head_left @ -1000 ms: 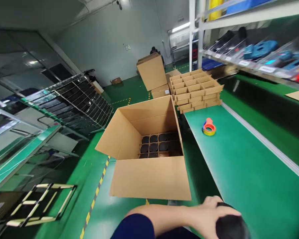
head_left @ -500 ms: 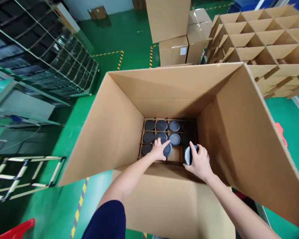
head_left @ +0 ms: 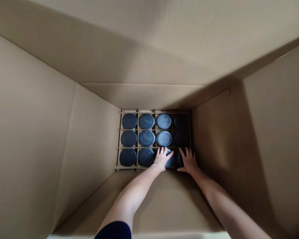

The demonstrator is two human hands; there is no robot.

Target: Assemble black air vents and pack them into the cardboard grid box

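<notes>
Inside the carton (head_left: 94,139), wide-spread fingers (head_left: 161,152) on two dark cylinders (head_left: 169,160)

I look down into a deep cardboard box (head_left: 94,132), where a divider (head_left: 137,142) parts round dark tops (head_left: 146,138) into three rows of four. My left hand (head_left: 161,160) lies spread on the near row's third top (head_left: 169,159); my right hand (head_left: 188,160) spreads over the shadowed fourth top (head_left: 180,160) beside it.

Down Low, Side by Side

Your left arm (head_left: 133,194) and right arm (head_left: 220,199) stretch forward and down. Your left hand (head_left: 160,161) and right hand (head_left: 189,162) are close but not touching, fingers (head_left: 161,151) spread and thumbs (head_left: 181,169) pointing in.
</notes>
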